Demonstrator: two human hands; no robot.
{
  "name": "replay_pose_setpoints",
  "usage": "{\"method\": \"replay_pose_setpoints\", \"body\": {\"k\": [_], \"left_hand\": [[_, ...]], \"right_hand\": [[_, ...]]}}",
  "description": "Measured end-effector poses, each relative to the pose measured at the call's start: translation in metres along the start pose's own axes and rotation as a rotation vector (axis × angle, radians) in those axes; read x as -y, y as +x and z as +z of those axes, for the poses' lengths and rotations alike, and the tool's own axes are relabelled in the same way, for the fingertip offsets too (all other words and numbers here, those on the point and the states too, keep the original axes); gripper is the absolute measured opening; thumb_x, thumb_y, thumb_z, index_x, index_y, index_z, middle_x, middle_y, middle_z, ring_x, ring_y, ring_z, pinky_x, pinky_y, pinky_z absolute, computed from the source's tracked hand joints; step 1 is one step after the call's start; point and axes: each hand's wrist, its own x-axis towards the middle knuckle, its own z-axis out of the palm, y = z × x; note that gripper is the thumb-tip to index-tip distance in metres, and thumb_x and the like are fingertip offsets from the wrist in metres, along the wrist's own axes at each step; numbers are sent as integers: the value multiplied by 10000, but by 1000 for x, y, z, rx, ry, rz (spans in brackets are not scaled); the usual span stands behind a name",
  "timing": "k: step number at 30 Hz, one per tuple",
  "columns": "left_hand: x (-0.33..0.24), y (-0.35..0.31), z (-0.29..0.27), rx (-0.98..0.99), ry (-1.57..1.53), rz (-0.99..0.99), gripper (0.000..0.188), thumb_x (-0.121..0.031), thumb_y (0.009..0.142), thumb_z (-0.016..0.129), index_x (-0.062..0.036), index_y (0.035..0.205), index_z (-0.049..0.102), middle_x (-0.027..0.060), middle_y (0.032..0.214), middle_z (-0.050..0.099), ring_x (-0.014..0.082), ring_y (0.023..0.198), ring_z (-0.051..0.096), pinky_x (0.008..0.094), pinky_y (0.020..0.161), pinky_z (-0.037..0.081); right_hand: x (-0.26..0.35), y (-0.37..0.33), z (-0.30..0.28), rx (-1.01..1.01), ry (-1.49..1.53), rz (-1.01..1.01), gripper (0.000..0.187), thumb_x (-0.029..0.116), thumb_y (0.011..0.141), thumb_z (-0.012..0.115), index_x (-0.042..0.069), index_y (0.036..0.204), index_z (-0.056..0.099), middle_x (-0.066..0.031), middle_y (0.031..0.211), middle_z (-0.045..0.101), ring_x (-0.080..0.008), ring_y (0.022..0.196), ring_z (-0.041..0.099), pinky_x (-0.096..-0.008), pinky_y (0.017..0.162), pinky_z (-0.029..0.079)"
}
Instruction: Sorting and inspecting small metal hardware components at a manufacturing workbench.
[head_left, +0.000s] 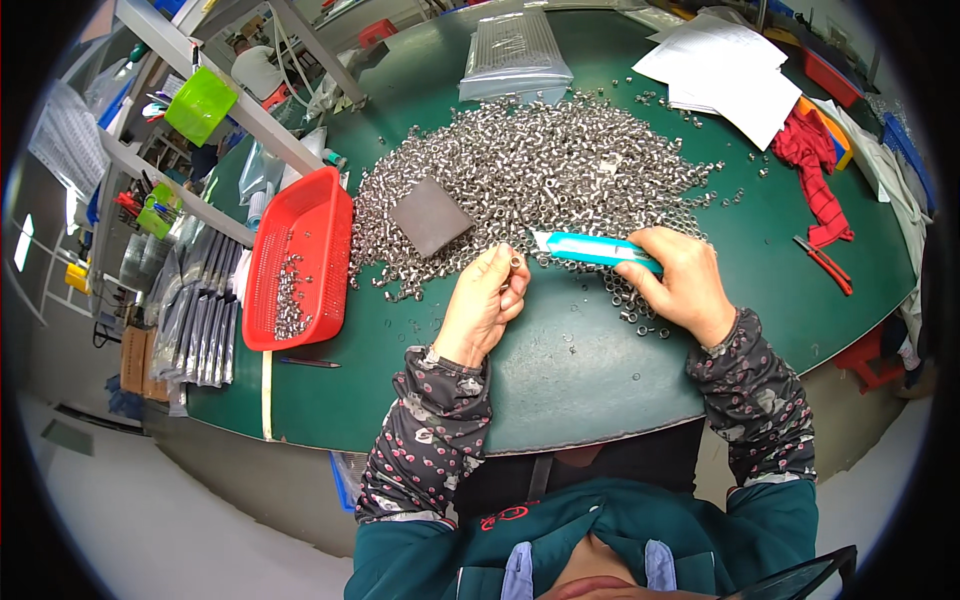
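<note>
Between the thumb and fingers of my left hand is a small metal ring, held upright near the front of the pile. My right hand grips a blue utility knife, its tip pointing left toward the ring but apart from it. Behind both hands spreads a big heap of small shiny metal rings on the green table. A dark square block lies on the heap's left side.
A red basket with some metal pieces stands at the left. Farther back lie a stack of clear plastic bags and white papers. At right are a red cloth and red-handled pliers. A pencil lies front left.
</note>
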Motion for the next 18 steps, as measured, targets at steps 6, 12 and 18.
{"method": "replay_pose_setpoints", "body": {"k": [6,12,18], "left_hand": [[1,0,-1,7,-2,-4,270,-279,919,408,-58,779,477,4,637,437,31,438,299,150,341,211],[1,-2,1,-38,36,-28,272,-274,876,513,-38,741,505,-30,607,451,43,444,345,176,366,260],[-7,-12,28,-232,1380,976,163,-178,765,609,-50,723,517,68,611,506,217,535,509,325,483,407]], "right_hand": [[1,-1,-2,13,-10,14,251,249,716,647,40,845,591,-99,686,567,-267,596,568,-354,517,437],[0,-2,-3,14,-7,34,244,242,717,642,37,838,590,-106,685,566,-272,607,568,-356,530,440],[-7,4,-8,-93,-81,-14,231,238,726,632,37,830,581,-101,694,562,-274,619,565,-360,537,439]]}}
